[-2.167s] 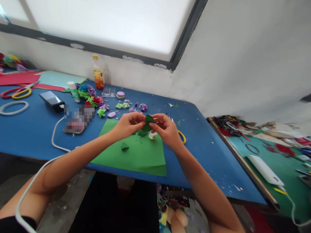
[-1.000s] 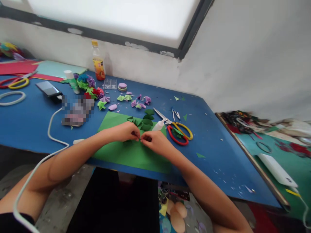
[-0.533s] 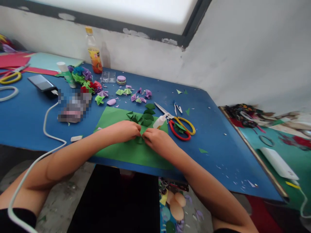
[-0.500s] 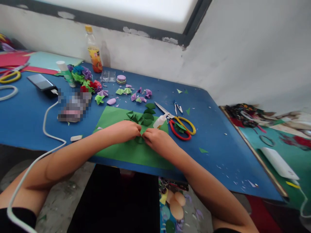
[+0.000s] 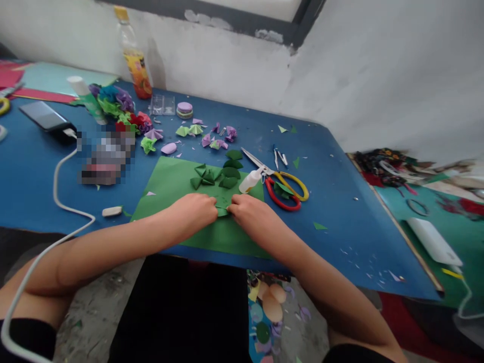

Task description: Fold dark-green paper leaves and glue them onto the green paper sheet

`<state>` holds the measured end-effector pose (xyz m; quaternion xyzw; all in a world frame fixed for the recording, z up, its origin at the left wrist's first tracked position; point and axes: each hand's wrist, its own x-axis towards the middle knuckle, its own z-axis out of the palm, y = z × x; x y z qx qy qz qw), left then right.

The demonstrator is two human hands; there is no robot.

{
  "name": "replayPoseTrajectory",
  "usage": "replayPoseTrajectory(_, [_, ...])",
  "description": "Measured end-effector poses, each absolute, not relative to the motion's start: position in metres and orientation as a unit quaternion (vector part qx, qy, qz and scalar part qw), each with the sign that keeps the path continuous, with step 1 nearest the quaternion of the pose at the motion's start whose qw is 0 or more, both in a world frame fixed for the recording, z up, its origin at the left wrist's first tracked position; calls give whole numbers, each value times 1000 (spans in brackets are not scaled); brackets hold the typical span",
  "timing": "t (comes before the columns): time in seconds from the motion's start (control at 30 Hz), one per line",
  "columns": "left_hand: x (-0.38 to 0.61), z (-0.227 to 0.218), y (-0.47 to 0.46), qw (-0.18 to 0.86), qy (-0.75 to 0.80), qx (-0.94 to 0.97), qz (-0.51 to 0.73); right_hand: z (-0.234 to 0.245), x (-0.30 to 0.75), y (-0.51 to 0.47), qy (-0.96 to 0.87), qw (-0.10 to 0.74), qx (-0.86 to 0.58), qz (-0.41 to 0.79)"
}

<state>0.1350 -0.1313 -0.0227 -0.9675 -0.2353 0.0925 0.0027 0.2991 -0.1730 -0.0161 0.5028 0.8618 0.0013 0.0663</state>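
Note:
A small piece of green paper (image 5: 223,211) is pinched between my two hands, just above the green paper sheet (image 5: 196,237). My left hand (image 5: 202,212) grips its left end with closed fingers. At the right end, my right hand (image 5: 245,209) is closed on it too. Beyond my fingers lie folded dark green paper pieces (image 5: 204,176) and some rounded green paper pieces (image 5: 230,176). A small white glue bottle (image 5: 250,181) leans beside my right hand. Scissors (image 5: 289,189) with red and yellow handles lie to its right.
Purple and light green paper scraps (image 5: 219,138) are scattered behind the sheet. A juice bottle (image 5: 138,73), a glue stick (image 5: 86,101) and a phone (image 5: 47,118) stand or lie at the back left. A white cable (image 5: 56,186) runs down the left side. An eraser (image 5: 112,212) lies near the front edge.
My hands have drawn slightly apart, and more of the green paper between them shows. The head view has tilted down and shifted a little.

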Motion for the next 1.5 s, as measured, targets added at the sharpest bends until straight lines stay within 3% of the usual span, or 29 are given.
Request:
replayPoseTrajectory(0.17, [135, -21, -128, 8, -240, -968, 72, -14, 298, -178, 873, 101, 474, 51])
replayPoseTrajectory(0.37, [137, -33, -124, 28, -205, -978, 4, -16, 301, -175, 867, 36, 495, 53])
replayPoseTrajectory(0.73, [132, -22, -110, -85, -270, -959, -3, -20, 294, -177, 852, 49, 520, 28])
replayPoseTrajectory(1.07, [122, -18, -112, -254, -238, -935, 64, -8, 295, -178, 823, 36, 543, -164])
replayPoseTrajectory(1.5, [121, -15, -119, -252, -222, -937, 95, -6, 292, -179, 824, 28, 496, -273])
